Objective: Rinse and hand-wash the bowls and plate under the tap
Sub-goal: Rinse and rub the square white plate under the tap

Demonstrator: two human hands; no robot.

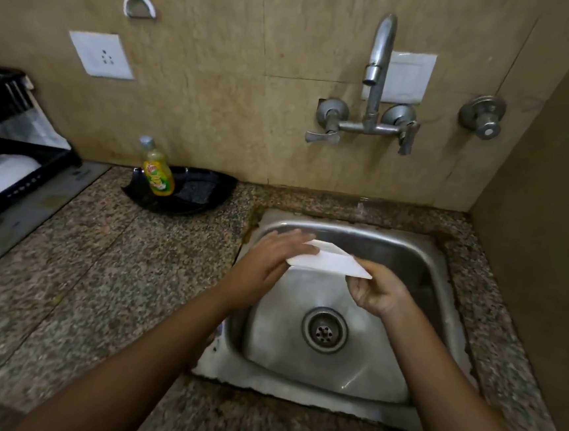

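A white plate point(330, 262) is held nearly flat above the steel sink point(437, 263), seen almost edge-on. My right hand point(378, 290) grips its near right edge from below. My left hand point(274, 261) lies over its left side, fingers stretched across the top. The wall tap point(378, 69) stands above the sink's back; no stream of water shows from its spout. A white bowl point(1, 173) lies in the black dish rack point(36, 166) at far left.
A yellow dish soap bottle point(158, 170) stands on a black tray point(202, 191) with a scrub pad, on the granite counter point(99, 268) left of the sink. The sink drain point(324, 329) is uncovered. A brown wall closes the right side.
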